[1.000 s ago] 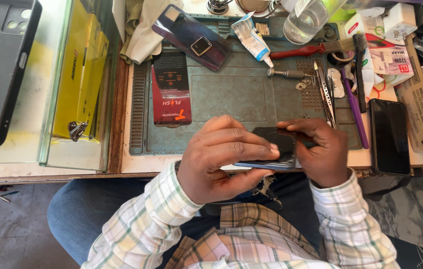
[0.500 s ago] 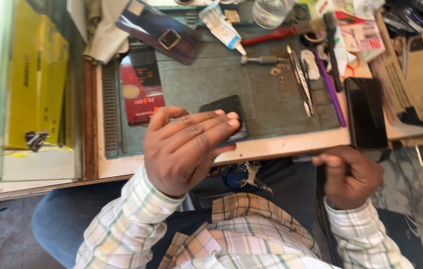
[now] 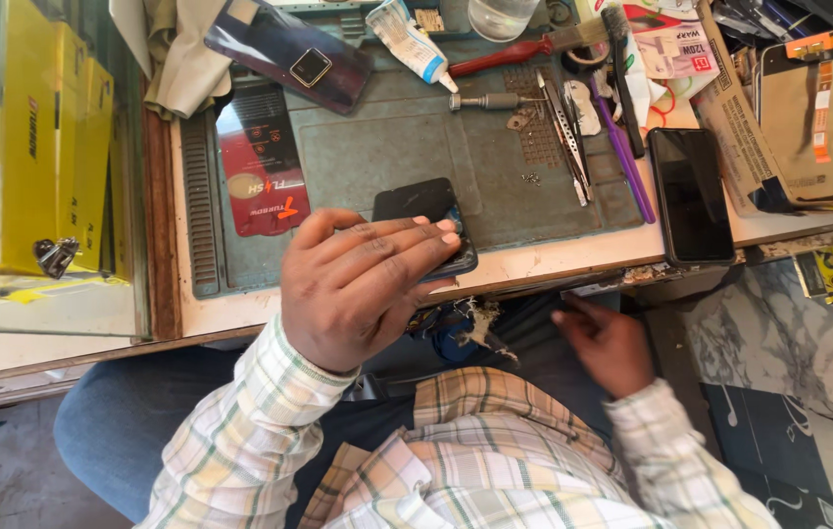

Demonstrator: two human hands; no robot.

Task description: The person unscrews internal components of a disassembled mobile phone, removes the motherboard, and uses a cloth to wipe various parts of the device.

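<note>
Pressing down from above, my left hand (image 3: 363, 289) lies flat over a dark phone (image 3: 426, 223) at the near edge of the grey-green work mat (image 3: 387, 147). Its fingers (image 3: 407, 245) are stretched out and close together across the lower half of the phone, so I can see only the upper end and one rounded corner; whether the screen or the back faces up I cannot tell. The thumb side is hidden under the palm, and I cannot see if anything grips the phone's edge.

My right hand (image 3: 605, 343) sits lower, below the bench edge and well apart from the phone. Its fingers are curled loosely inward; the fingertips are blurred, and I cannot make out whether they pinch something small or nothing at all.

Beyond my left hand, a red card (image 3: 262, 176) lies on the mat, partly overlapped by a dark phone back cover (image 3: 289, 54) whose top is cut off by the picture's edge. A white glue tube (image 3: 412, 41), a red-handled tool (image 3: 505, 54), tweezers (image 3: 565, 132) and a purple stick (image 3: 622, 157) lie further along. A second black phone (image 3: 691, 194) rests off the mat to the right. Yellow boxes (image 3: 49, 147) stand behind glass at the left, half blurred by reflection.
</note>
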